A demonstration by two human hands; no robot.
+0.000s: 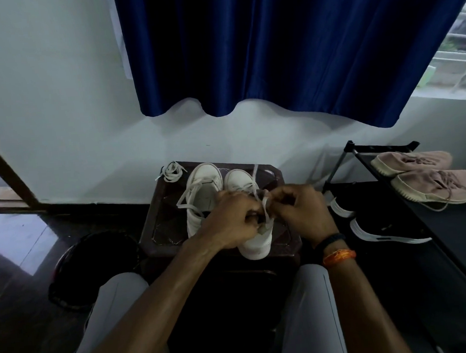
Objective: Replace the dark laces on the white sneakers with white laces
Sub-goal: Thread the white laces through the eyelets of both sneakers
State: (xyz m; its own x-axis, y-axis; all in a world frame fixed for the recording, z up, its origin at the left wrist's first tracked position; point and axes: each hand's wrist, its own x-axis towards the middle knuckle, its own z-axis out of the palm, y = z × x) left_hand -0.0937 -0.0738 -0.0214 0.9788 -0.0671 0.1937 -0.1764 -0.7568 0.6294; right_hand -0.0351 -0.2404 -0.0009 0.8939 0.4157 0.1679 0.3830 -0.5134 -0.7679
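Left hand (236, 220) and right hand (300, 211) meet over the right-hand white sneaker (254, 246), fingers of both curled, each pinching a strand of the pale lace (266, 211) threaded through it. Which eyelet is being worked is hidden by the knuckles. Second white sneaker (203, 195) stands just beside it on the left, its lace hanging loose. Both sit on a dark brown stool (158, 225). A bundled spare lace (170, 171) lies at the stool's far left corner. Pink shoes (430, 179) rest on a black rack (450, 230) to the right.
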